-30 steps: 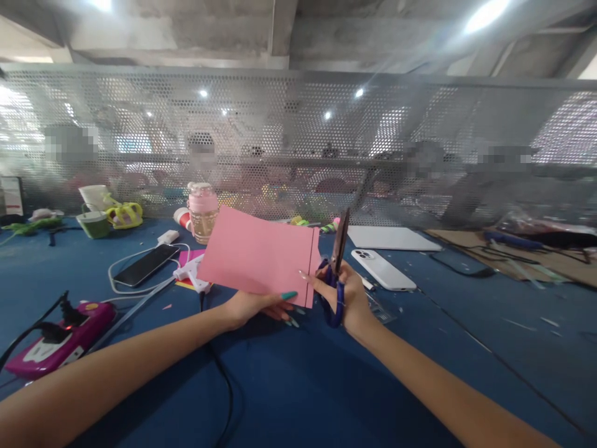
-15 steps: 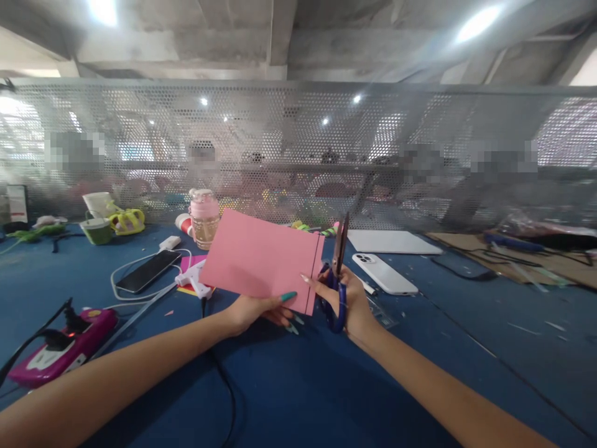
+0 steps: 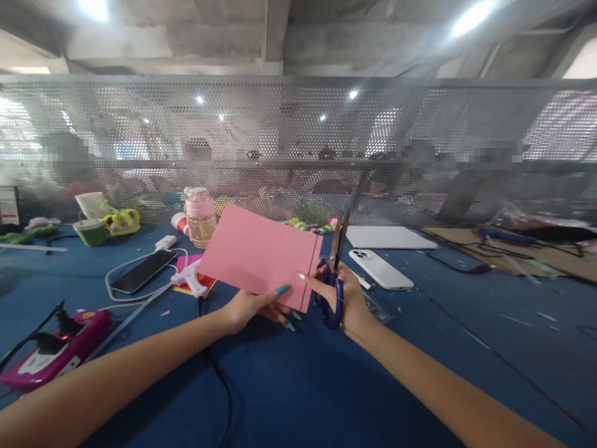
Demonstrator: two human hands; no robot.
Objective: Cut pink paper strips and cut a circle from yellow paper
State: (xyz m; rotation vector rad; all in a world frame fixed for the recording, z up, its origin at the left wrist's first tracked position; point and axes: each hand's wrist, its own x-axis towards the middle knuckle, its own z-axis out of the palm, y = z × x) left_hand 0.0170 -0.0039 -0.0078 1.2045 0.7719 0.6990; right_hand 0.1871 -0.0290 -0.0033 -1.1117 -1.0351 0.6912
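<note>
A pink sheet of paper is held up above the table, tilted, with a dark line running along its right edge. My left hand grips its lower edge, thumb on the front and fingers behind. Blue-handled scissors are in my right hand, their blades pointing up and slightly parted. The right thumb also presses on the sheet's right edge beside the line. The scissor blades stand to the right of the paper, apart from it.
Left of the paper lie a white glue gun, a black phone and a purple power strip. A pink-capped bottle stands behind. To the right are a white phone, a white flat panel and cardboard. A perforated screen rises behind.
The whole view has shifted slightly, so things sit a little further left and higher. Both hands keep the same hold on the paper and scissors.
</note>
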